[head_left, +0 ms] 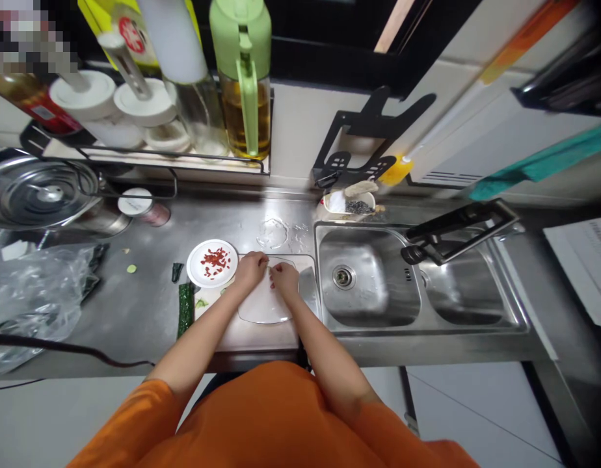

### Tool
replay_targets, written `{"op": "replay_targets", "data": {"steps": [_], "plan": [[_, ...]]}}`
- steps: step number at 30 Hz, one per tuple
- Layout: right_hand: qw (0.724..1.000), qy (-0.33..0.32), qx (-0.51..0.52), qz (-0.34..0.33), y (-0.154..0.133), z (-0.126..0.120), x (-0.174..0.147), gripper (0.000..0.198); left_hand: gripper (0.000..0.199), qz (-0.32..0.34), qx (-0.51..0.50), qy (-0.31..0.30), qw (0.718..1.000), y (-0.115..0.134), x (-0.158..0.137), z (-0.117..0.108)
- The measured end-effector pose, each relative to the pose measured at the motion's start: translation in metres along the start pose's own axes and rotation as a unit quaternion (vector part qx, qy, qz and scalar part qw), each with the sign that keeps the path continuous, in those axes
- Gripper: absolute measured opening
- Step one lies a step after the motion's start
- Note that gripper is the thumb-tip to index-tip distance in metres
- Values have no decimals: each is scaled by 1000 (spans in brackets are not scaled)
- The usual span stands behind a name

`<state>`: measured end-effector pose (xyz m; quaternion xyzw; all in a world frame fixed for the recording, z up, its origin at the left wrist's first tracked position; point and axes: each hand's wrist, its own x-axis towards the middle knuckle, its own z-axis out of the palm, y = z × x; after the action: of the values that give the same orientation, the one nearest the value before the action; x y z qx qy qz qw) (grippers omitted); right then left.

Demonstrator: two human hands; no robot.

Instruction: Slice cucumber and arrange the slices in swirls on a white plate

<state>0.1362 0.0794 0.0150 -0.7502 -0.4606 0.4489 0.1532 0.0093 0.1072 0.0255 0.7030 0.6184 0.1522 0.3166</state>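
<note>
My left hand (252,270) and my right hand (285,281) meet over a clear, rounded glass-like plate (264,309). The fingers of both are pinched close together around something small and pale, too small to name. A bit of red shows by the right fingertips. Under the clear plate lies a light cutting board (232,339). To the left of my left hand stands a white plate (194,273) with several small red pieces (215,261). A dark green, bumpy cucumber length (185,309) lies beside the board, with a short cut end (176,272) above it.
A double steel sink (373,312) with a black faucet (447,227) is on the right. On the left are a crumpled plastic bag (37,292), a lidded pot (41,195) and a small jar (144,207). A rack (183,162) behind holds bottles, including a green-topped oil bottle (242,78).
</note>
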Motion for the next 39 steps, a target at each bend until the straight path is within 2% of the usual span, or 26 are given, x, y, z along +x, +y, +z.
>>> {"op": "replay_targets", "data": {"steps": [5,10,12,15,18,21,25,39], "plan": [[994,48,-99,-20,-4,-1,-4,14,19,17,38,2,999,-3,1,3],[982,35,-187,-23,-9,-5,-11,21,20,15,67,25,997,-4,-1,5],[974,43,-213,-63,-6,-6,-16,22,21,18,69,42,997,-4,-3,5],[953,72,-247,-161,4,-7,-25,22,22,45,61,63,995,-7,-8,3],[920,86,-285,-255,16,-4,-34,25,25,99,59,83,990,-14,-16,3],[895,85,-312,-308,27,0,-38,34,30,173,72,78,979,-24,-24,9],[881,82,-336,-321,33,6,-39,43,36,224,95,50,969,-33,-32,20],[879,67,-361,-303,31,6,-40,44,40,175,135,21,975,-27,-42,25]]}}
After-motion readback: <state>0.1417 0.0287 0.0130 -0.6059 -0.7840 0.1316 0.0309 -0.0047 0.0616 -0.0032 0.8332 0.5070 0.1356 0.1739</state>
